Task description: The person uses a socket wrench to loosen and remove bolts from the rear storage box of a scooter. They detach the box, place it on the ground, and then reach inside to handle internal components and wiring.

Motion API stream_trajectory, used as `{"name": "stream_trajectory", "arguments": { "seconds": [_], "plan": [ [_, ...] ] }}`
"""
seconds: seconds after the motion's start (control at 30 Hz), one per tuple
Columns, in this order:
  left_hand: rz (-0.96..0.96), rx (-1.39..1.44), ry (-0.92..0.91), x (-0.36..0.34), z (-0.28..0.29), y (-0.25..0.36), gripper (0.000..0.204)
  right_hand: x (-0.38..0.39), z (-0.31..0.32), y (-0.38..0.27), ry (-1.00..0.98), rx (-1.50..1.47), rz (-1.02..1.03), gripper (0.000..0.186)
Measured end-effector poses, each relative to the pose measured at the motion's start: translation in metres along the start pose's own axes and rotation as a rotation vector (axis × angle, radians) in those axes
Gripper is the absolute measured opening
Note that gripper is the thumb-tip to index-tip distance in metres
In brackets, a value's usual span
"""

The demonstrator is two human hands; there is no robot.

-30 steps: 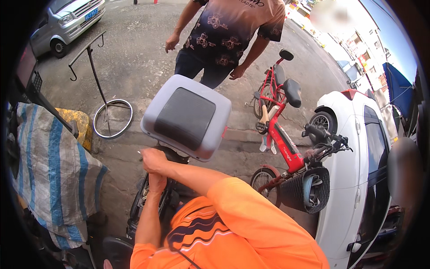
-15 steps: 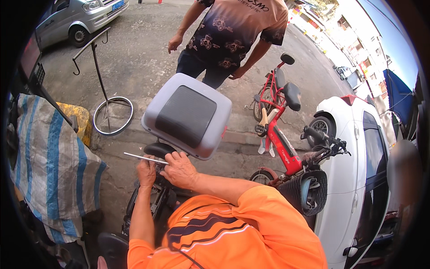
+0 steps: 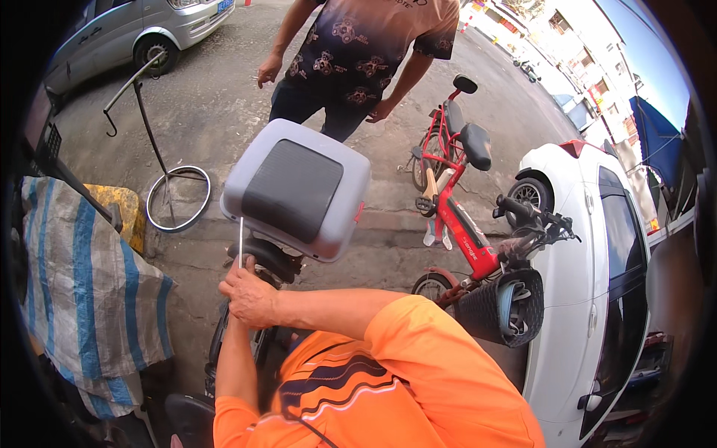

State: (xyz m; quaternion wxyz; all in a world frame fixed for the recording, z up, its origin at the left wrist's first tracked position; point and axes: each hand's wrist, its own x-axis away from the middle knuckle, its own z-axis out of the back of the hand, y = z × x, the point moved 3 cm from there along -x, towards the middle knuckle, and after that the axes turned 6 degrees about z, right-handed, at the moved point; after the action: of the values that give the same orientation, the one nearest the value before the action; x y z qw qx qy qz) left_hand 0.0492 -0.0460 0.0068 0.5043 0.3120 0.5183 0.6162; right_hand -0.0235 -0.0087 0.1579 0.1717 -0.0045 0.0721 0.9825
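Observation:
A thin metal rod (image 3: 240, 239) stands upright from my bunched hands, its top beside the grey box lid. My right hand (image 3: 254, 300) is closed around its lower end and lies across my left hand (image 3: 248, 263). Only a bit of my left hand shows above the right one, also closed at the rod. Just beyond them is a dark rounded seat (image 3: 272, 257). Below my forearms runs the dark frame of a two-wheeler (image 3: 216, 347), partly hidden. The grey box (image 3: 299, 187) with a black ribbed top sits beyond the seat.
Beyond the box stands a person (image 3: 351, 67) with arms down. On the right are a red electric bike (image 3: 467, 231) with a basket (image 3: 508, 310) and a white car (image 3: 571, 299). To the left: a striped cover (image 3: 89, 291), a metal stand (image 3: 149, 127) and a silver van (image 3: 112, 45).
The rod has turned from lying nearly level to pointing upright. My right hand has moved left and down, over my left. The whole view has shifted slightly.

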Motion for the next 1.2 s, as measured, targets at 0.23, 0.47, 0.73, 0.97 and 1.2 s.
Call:
{"name": "stream_trajectory", "arguments": {
  "seconds": [0.23, 0.47, 0.73, 0.97, 1.2],
  "plan": [
    [-0.091, -0.077, -0.111, 0.006, 0.015, 0.03, 0.023, 0.027, 0.004, 0.067, -0.114, -0.325, -0.441, 0.021],
    [-0.152, -0.005, -0.03, 0.011, -0.002, 0.034, 0.021, -0.038, -0.028, 0.039, -0.074, -0.402, -0.38, 0.017],
    [-0.021, -0.023, -0.078, 0.009, -0.015, 0.005, 0.019, -0.017, -0.017, 0.023, -0.603, -0.202, -0.211, 0.017],
    [-0.024, -0.174, -0.036, -0.001, -0.018, 0.027, 0.027, 0.005, 0.017, 0.036, -0.286, -0.738, -0.187, 0.036],
    [0.084, -0.185, 0.191, 0.01, -0.002, 0.036, 0.015, 0.031, 0.026, 0.054, -0.566, -0.408, -0.256, 0.026]
  ]
}}
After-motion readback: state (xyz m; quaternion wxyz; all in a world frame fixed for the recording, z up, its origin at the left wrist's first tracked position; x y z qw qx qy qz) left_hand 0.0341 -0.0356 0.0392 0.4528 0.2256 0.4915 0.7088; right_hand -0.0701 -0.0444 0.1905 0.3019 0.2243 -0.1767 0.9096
